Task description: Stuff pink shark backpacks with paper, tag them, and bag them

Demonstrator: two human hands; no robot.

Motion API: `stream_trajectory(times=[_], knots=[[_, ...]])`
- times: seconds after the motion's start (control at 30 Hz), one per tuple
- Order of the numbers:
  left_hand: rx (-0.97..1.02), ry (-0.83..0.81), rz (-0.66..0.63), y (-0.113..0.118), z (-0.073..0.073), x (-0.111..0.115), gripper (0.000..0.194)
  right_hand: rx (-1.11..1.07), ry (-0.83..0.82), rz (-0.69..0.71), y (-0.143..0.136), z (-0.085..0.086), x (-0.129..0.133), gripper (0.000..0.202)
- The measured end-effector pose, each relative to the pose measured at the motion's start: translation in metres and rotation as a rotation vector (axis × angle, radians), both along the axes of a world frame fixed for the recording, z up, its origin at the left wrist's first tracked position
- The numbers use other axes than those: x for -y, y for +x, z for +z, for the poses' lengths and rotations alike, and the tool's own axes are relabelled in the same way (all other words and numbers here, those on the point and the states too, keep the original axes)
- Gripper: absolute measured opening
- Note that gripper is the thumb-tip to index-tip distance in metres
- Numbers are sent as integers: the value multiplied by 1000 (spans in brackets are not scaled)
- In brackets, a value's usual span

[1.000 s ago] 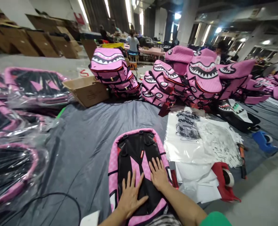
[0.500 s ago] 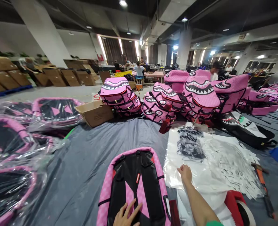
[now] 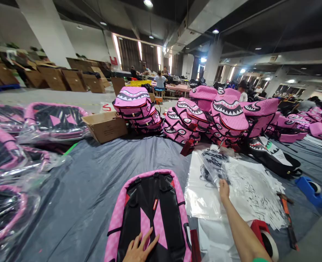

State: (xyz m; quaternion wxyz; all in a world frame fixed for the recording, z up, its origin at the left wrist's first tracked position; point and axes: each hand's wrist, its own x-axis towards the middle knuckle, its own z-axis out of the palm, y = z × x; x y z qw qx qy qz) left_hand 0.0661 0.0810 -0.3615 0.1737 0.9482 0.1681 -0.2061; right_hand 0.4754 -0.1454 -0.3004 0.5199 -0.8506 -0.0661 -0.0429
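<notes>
A pink and black backpack point(image 3: 167, 198) lies in front of me with its black strap side up. My left hand point(image 3: 139, 248) rests on its lower middle, fingers spread, gripping nothing. To the right, my right hand point(image 3: 224, 190) is closed in a pinch on the edge of a clear plastic bag point(image 3: 200, 189). A fold of that bag rises by the fingers, over black printing. Beside the hand is a heap of small white paper pieces point(image 3: 259, 196). A dark red tag point(image 3: 195, 243) sits at the backpack's right edge.
Bagged backpacks point(image 3: 55, 122) fill the left side. A cardboard box point(image 3: 106, 127) and stacked pink shark-mouth backpacks point(image 3: 229, 112) line the far edge. At right are a red tape dispenser point(image 3: 259, 227), a hammer point(image 3: 287, 218), a blue tape dispenser point(image 3: 309, 191) and a black bag point(image 3: 275, 156).
My right hand has moved away and slightly right across the plastic bags, pulling up a bag's edge. My left hand stays on the backpack. The view has shifted a little.
</notes>
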Motion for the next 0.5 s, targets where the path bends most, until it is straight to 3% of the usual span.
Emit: stream_trajectory(times=[0.1, 0.2, 0.27, 0.4, 0.43, 0.5], knots=[[-2, -31, 22, 4, 19, 4, 99, 93, -123, 232, -32, 22, -36, 40], [116, -123, 107, 12, 35, 8, 87, 170, -227, 469, -99, 30, -89, 35], [257, -343, 311, 20, 41, 11, 82, 218, -286, 622, -157, 29, -124, 31], [603, -1169, 891, 25, 46, 20, 89, 274, -380, 880, -258, 21, -160, 21], [694, -1304, 1008, 22, 47, 22, 90, 269, -391, 926, -274, 20, -160, 19], [854, -1401, 1188, 13, 50, 28, 86, 243, -399, 1006, -293, 18, -155, 18]])
